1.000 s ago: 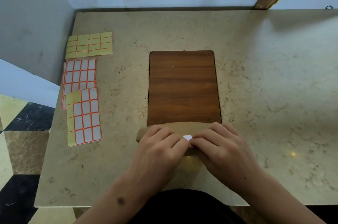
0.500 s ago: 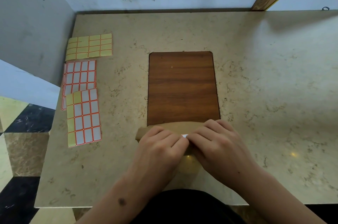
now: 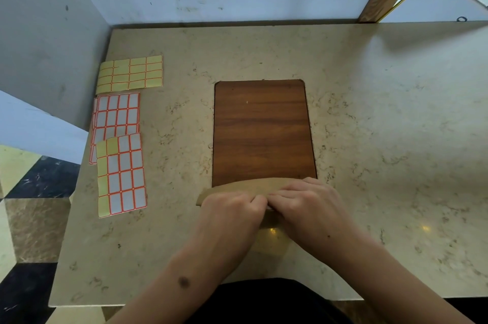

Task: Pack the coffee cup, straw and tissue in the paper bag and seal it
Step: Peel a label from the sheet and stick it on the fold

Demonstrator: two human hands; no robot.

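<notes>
The brown paper bag lies near the table's front edge, its top folded over into a strip. My left hand and my right hand sit side by side on that fold. Their fingers curl over it and the fingertips meet at the middle. Only a sliver of a white sticker shows between the fingertips. Most of the bag is hidden beneath my hands and wrists. The coffee cup, straw and tissue are out of sight.
A dark wooden board lies on the marble table just behind the bag. Three label sheets sit at the left: a yellow one, a white one and a partly used one. Walls close the back and left.
My fingertips have closed together over the white sticker, which showed clearly one second ago and is now almost covered. The bag has stayed in place.
</notes>
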